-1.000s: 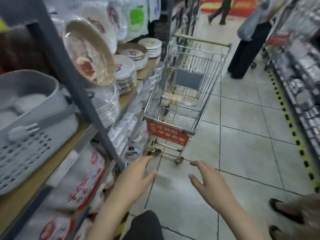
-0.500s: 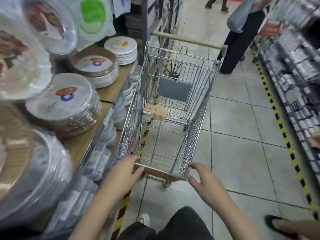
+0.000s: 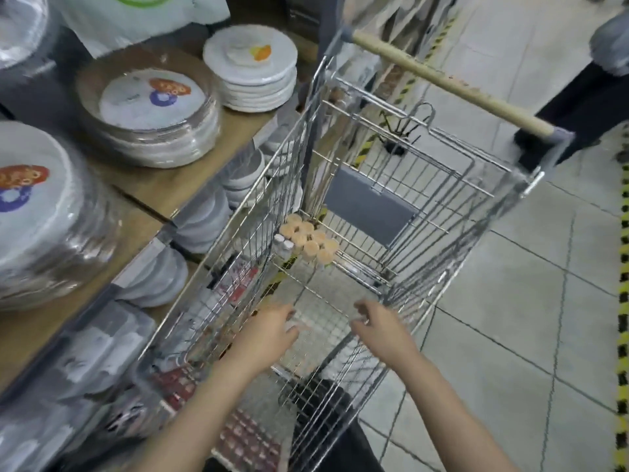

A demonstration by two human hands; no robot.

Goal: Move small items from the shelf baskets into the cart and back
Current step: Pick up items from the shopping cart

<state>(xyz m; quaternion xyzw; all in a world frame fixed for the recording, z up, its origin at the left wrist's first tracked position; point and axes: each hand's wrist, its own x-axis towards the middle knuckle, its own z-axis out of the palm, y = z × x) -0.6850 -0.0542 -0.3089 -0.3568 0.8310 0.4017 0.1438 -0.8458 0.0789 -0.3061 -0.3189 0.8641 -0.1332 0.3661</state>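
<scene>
A wire shopping cart stands beside the shelf, its wooden handle at the far end. A pack of small bottles with peach-coloured caps stands at the far left of the cart floor. Both my arms reach over the near end into the cart. My left hand hovers above the wire floor with loose fingers and holds nothing. My right hand hovers beside it, fingers spread and slightly bent, also holding nothing.
Wrapped stacks of disposable plates and white plates fill the wooden shelf on the left, with bowls below. A person in dark clothes stands past the cart handle. Yellow-black floor tape runs along the right.
I have come closer to the cart. Both hands moved from its near rim forward, into the basket above the wire floor.
</scene>
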